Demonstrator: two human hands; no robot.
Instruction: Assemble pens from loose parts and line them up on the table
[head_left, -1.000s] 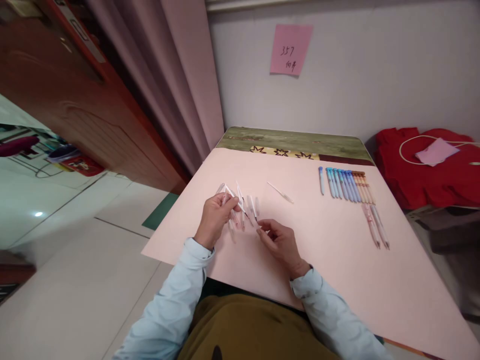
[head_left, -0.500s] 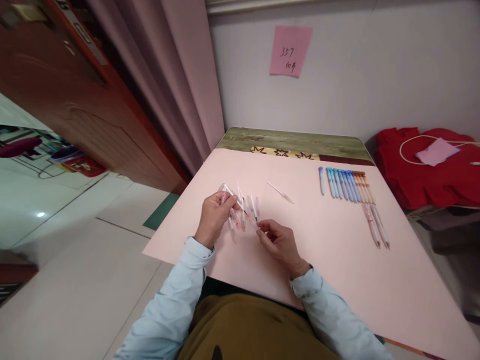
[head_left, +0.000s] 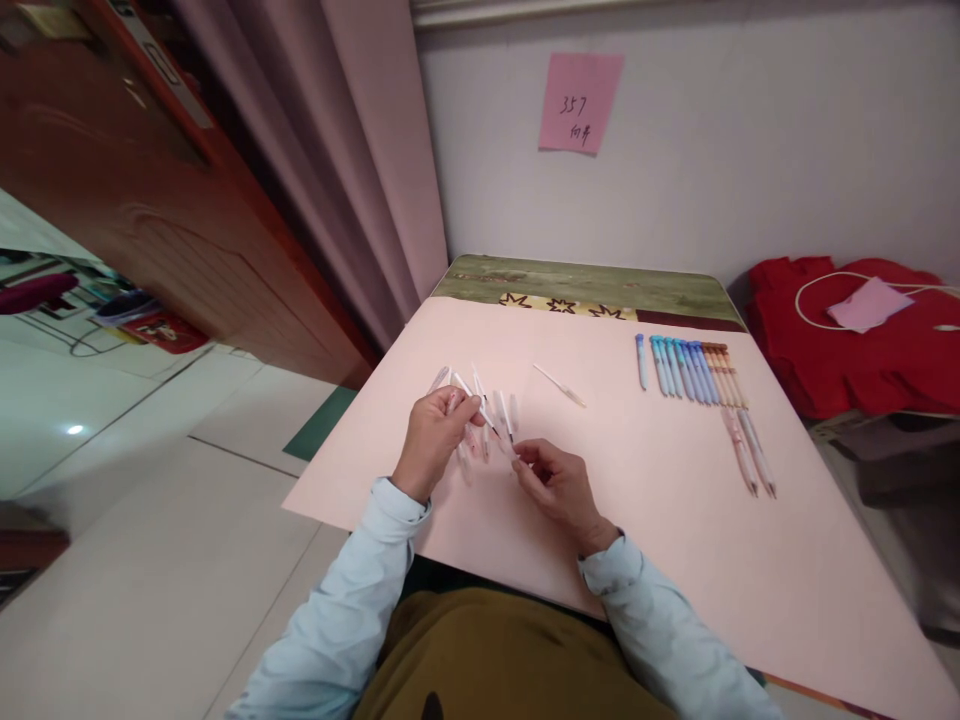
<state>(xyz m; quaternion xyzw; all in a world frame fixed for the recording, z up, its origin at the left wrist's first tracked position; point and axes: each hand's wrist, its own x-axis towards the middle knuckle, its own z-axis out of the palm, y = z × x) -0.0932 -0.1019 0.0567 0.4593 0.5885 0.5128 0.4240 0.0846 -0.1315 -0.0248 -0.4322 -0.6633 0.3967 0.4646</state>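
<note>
My left hand (head_left: 439, 440) is closed in a pinch on a thin white pen refill (head_left: 464, 385), its dark tip slanting down to the right. In my right hand (head_left: 559, 485), thumb and fingers grip a clear pen barrel (head_left: 507, 447) that points up to the left. The refill's tip is close to the barrel's upper end; whether they touch, I cannot tell. Between and beneath the hands lies a loose heap of more refills and clear pinkish barrels (head_left: 465, 465), partly hidden by my left hand.
One refill (head_left: 559, 384) lies apart, beyond the hands. To the right, blue, purple and brown pens (head_left: 679, 370) lie in a row, with two pale pens (head_left: 750, 455) below them. Pink paper (head_left: 637, 600) covers the table. A red cloth (head_left: 855, 370) is at the far right.
My left hand has shifted slightly right and down, bringing the refill's tip nearer the clear barrel. My right hand has hardly moved.
</note>
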